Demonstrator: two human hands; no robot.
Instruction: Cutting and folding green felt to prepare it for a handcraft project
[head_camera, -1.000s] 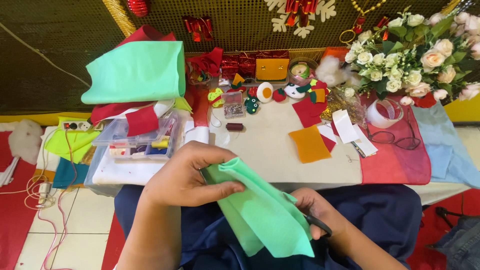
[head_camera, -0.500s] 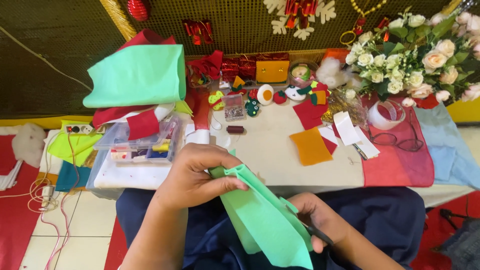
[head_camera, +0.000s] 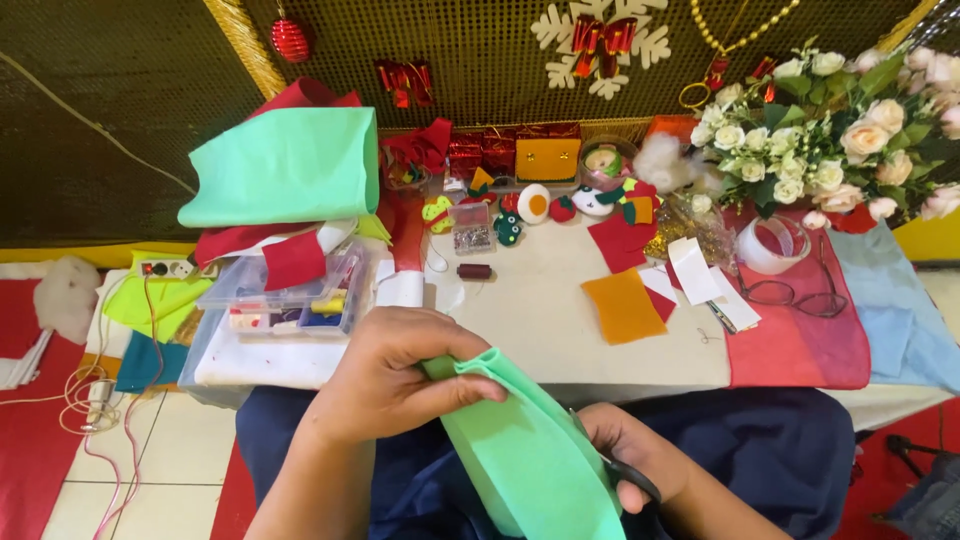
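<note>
Gold mesh backing is closing off the far side of a low craft table (head_camera: 540, 330), which is carrying felt scraps, small ornaments and a clear plastic box (head_camera: 285, 295) at 10 o'clock. A folded sheet of mint-green felt (head_camera: 525, 455) is lying over the person's lap at 6 o'clock, just below the table's near edge. The left hand (head_camera: 395, 375) is pinching the felt's upper folded edge: thumb lying underneath along the fold, fingers curling over the top, closed firmly on the cloth. The right hand (head_camera: 630, 460) is sitting at 5 o'clock against the felt's right edge, fingers closed through the dark handles of scissors (head_camera: 628, 470); the blades are hidden behind the felt. An orange felt square (head_camera: 622, 305) is lying flat on the table at 1 o'clock, well apart from both hands. A tape roll (head_camera: 770, 243) is resting at 2 o'clock beside eyeglasses (head_camera: 795, 292).
</note>
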